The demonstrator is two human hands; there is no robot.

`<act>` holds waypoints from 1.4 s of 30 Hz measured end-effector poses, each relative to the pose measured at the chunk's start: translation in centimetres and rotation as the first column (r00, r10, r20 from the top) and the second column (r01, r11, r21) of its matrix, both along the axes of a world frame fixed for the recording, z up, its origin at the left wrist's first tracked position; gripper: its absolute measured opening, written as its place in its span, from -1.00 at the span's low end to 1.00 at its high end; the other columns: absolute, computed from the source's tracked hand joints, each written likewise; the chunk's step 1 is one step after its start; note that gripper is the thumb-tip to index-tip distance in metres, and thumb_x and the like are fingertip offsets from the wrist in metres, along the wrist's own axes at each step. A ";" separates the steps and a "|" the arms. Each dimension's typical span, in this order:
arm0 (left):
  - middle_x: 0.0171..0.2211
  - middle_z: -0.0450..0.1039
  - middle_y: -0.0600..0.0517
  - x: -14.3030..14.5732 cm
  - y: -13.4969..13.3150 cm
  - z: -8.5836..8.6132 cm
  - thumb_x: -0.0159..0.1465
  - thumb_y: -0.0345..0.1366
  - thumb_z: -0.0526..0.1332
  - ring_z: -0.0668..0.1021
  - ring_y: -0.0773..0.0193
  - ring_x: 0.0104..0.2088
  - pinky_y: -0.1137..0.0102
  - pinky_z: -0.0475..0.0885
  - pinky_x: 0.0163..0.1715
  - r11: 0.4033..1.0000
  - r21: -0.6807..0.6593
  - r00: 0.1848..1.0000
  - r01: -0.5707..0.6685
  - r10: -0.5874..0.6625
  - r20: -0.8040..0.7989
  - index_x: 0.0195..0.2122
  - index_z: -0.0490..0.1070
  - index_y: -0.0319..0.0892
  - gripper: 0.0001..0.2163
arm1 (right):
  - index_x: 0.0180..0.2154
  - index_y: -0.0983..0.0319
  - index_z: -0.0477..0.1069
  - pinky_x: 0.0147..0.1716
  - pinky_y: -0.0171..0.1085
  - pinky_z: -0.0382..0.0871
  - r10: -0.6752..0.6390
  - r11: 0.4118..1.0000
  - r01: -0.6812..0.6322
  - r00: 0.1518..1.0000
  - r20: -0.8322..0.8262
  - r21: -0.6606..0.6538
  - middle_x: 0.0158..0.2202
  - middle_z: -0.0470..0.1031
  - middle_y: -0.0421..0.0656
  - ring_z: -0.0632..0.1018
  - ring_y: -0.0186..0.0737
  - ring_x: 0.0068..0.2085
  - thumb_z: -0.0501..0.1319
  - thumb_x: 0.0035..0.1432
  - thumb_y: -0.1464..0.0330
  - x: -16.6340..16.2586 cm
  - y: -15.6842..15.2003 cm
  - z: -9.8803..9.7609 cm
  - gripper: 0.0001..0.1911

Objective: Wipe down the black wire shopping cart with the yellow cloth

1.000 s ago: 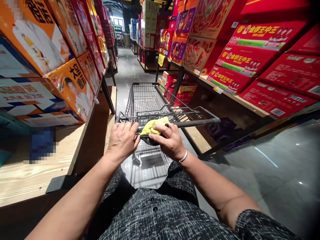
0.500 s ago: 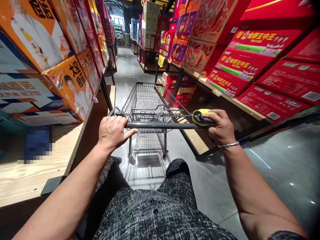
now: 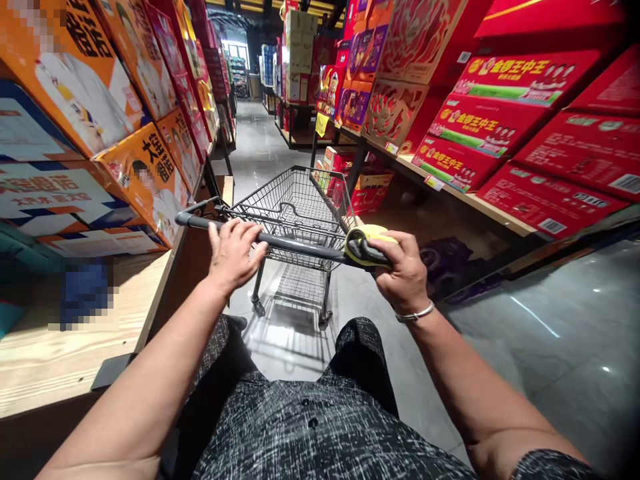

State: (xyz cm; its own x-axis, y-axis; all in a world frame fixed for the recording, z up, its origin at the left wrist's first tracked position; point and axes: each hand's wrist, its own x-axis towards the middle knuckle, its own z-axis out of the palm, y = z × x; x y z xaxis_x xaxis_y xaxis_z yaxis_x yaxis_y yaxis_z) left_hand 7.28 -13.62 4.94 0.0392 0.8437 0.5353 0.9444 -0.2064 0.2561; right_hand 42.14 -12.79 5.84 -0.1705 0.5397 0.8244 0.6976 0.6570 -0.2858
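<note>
A grey shopping cart [image 3: 295,200] with a wire basket stands in front of me, turned at an angle, and nothing shows in its basket. Its dark handle bar [image 3: 300,247] slopes down from left to right. My left hand [image 3: 235,257] lies over the left part of the bar, fingers curled loosely across it and thumb apart. In my right hand [image 3: 404,273] is a folded yellow and grey cloth [image 3: 365,245], pressed around the bar near its right end. The cloth hides that stretch of bar. A bracelet [image 3: 415,312] circles my right wrist.
Stacked orange drink boxes [image 3: 145,180] stand on a wooden shelf [image 3: 125,307] close at left. Red cartons [image 3: 480,120] fill the right shelf [image 3: 500,210]. A tiled aisle [image 3: 255,133] runs ahead between displays. Purple packages [image 3: 447,260] lie low at right.
The cart has swung, its handle's left end now showing beyond my left hand. My right hand has moved left with the cloth. My left fingers have spread somewhat.
</note>
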 end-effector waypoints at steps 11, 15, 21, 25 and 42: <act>0.06 0.44 -0.25 9.8 -2.6 -0.6 0.20 0.02 0.33 0.41 -0.18 0.19 -0.19 -0.06 0.44 0.945 0.035 0.946 0.325 -0.325 -0.018 0.15 0.41 -0.27 -0.40 | 0.00 0.03 0.55 0.15 0.02 0.52 0.396 0.918 -0.396 0.915 -0.070 0.017 0.07 0.43 -0.09 0.53 -0.07 0.13 0.17 0.22 0.49 -5.6 0.9 -2.9 -0.61; -0.03 0.47 -0.15 8.0 -2.1 -0.5 0.20 0.16 0.31 0.44 -0.10 0.10 -0.20 -0.06 0.42 0.949 0.004 0.949 0.315 -0.315 0.032 0.04 0.42 -0.17 -0.44 | -0.04 0.03 0.56 0.20 0.04 0.45 0.339 0.939 -0.343 0.931 -0.137 -0.005 0.08 0.42 -0.09 0.51 -0.05 0.14 0.17 0.22 0.43 -6.8 4.7 -4.7 -0.67; -0.19 0.49 0.00 6.2 -1.2 0.0 0.25 0.22 0.25 0.46 0.02 0.00 -0.19 -0.12 0.41 0.954 -0.041 0.942 0.297 -0.285 0.179 -0.20 0.39 -0.08 -0.56 | -0.06 0.11 0.51 0.24 -0.01 0.41 0.087 0.971 -0.156 0.937 -0.338 -0.181 0.04 0.38 -0.09 0.48 -0.11 0.12 0.21 0.14 0.43 -8.1 10.2 -7.3 -0.68; -0.23 0.46 0.00 5.4 -0.8 -0.2 0.40 0.16 0.04 0.44 0.06 0.00 -0.16 -0.13 0.41 0.953 -0.021 0.930 0.301 -0.289 0.225 -0.24 0.39 -0.08 -0.59 | -0.02 0.15 0.44 0.25 -0.05 0.37 0.007 0.971 -0.124 0.872 -0.490 -0.205 0.03 0.36 -0.06 0.47 -0.13 0.11 0.25 0.12 0.41 -9.8 8.8 -9.2 -0.65; -0.15 0.50 -0.04 4.5 -1.4 0.3 0.44 0.22 -0.46 0.38 0.03 0.15 -0.23 -0.25 0.43 0.972 -0.088 0.947 0.220 -0.190 0.261 -0.26 0.57 -0.06 -0.18 | -0.16 0.03 0.49 0.10 -0.01 0.47 0.346 0.933 -0.357 0.922 -0.176 -0.039 -0.02 0.43 -0.11 0.50 -0.11 0.02 0.18 0.25 0.43 -11.5 1.1 -7.2 -0.79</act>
State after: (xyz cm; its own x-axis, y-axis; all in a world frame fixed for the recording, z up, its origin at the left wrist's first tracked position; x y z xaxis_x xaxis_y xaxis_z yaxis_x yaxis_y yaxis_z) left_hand 11.83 -15.01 5.25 0.0959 0.8877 0.4503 0.7880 -0.3441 0.5105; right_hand 30.67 -11.70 -1.36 -0.2254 0.5265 0.8197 0.3650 0.8257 -0.4300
